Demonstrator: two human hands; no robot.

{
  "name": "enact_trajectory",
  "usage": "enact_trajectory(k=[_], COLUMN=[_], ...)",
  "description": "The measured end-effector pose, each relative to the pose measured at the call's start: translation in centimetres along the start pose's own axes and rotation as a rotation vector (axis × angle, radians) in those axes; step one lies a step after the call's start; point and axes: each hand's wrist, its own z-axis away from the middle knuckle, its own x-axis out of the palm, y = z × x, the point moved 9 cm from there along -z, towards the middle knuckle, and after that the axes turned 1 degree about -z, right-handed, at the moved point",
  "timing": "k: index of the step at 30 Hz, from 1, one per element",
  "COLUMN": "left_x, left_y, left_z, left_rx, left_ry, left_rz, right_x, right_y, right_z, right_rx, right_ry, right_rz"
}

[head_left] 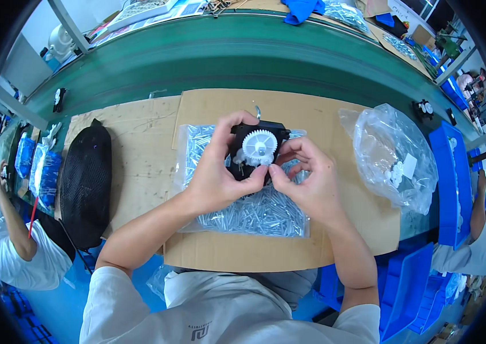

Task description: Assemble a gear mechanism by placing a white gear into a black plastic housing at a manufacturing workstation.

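Both my hands hold a black plastic gearbox housing (278,129) above a clear bag of metal pins (254,215). A large white gear (259,147) sits on the housing's upper face, with smaller white parts beside it. My left hand (223,166) is closed round the housing's left side, its thumb at the lower edge. From the right, my right hand (310,178) presses thumb and fingertips against the lower right edge, near the small white parts. A curved metal piece (258,112) sticks up at the housing's far side. Whatever lies under the fingertips is hidden.
Cardboard sheets (134,172) cover the bench. A black mesh bag (86,183) lies left; a clear bag with white gears (395,160) lies right, beside a blue bin (450,183). Beyond runs a green conveyor belt (225,51). Other people sit at both sides.
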Motion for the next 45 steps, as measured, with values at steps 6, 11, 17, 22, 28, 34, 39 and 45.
enact_trajectory(k=[6, 11, 17, 22, 28, 34, 39, 45], left_x=[-0.9, -0.5, -2.1, -4.5, -8.3, -10.1, -12.1, -10.8], left_y=[-0.1, -0.3, -2.2, -5.7, -13.3, -15.8, -14.5, -10.1], left_z=[-0.2, -1.0, -6.4, -13.1, -17.3, -18.5, -18.8, -18.7], left_rx=[0.006, 0.01, -0.235, -0.204, -0.231, -0.185, -0.088, 0.025], left_ry=[0.078, 0.049, 0.03, 0.118, 0.058, 0.07, 0.133, 0.072], left_rz=[-0.002, 0.013, 0.176, 0.069, -0.027, -0.467, -0.822, -0.883], right_x=[0.7, -0.9, -14.8, -21.9, -22.0, -27.7, -33.1, -34.1], right_y=[0.2, -0.7, -0.7, 3.8, 5.4, 4.5, 10.4, 16.2], right_z=[0.1, -0.2, 1.8, 5.1, 3.7, -2.1, -10.4, -15.2], right_rx=[0.013, -0.028, 0.009, 0.316, 0.378, 0.303, 0.343, 0.578], right_ry=[0.037, 0.077, 0.477, 0.406, 0.218, 0.305, 0.327, 0.291], right_rz=[-0.068, -0.013, 0.369, 1.099, 0.944, 0.863, 1.032, 1.351])
